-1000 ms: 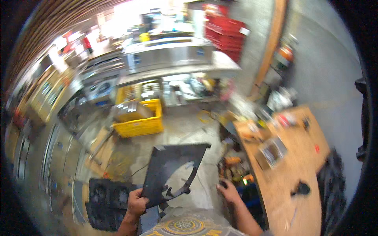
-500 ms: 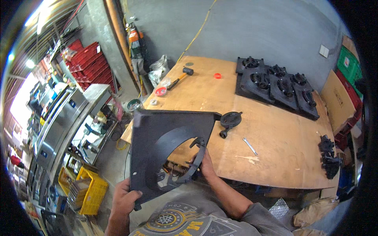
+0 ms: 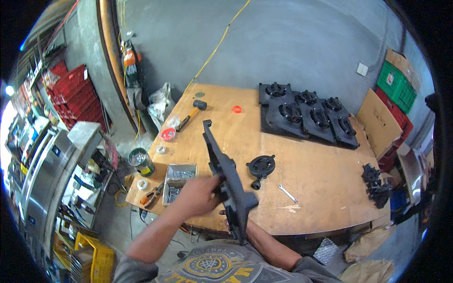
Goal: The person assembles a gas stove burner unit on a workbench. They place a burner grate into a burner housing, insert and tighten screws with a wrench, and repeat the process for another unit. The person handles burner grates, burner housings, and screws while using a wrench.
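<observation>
A black square burner frame (image 3: 229,181) stands tilted nearly edge-on above the table's front edge. My left hand (image 3: 200,197), slightly blurred, is curled against its left face, with the fingertips partly hidden. Low on the frame, my right hand (image 3: 227,220) grips it from behind and is mostly covered by it. Just right of the frame lies a round black burner (image 3: 262,166) with a short stem. Beyond that, a wrench (image 3: 288,193) rests on the wood.
Several assembled black burners (image 3: 306,115) sit at the table's back right. Black castings (image 3: 376,188) are heaped at the right edge. Leftward are a mallet (image 3: 191,115), a box of screws (image 3: 181,172), pliers (image 3: 153,195), a can (image 3: 140,160) and a red-rimmed dish (image 3: 168,134).
The frame has turned from face-on to nearly edge-on. My left hand has left its lower corner and moved right and up onto its face. The view has shifted, showing the screw box and pliers.
</observation>
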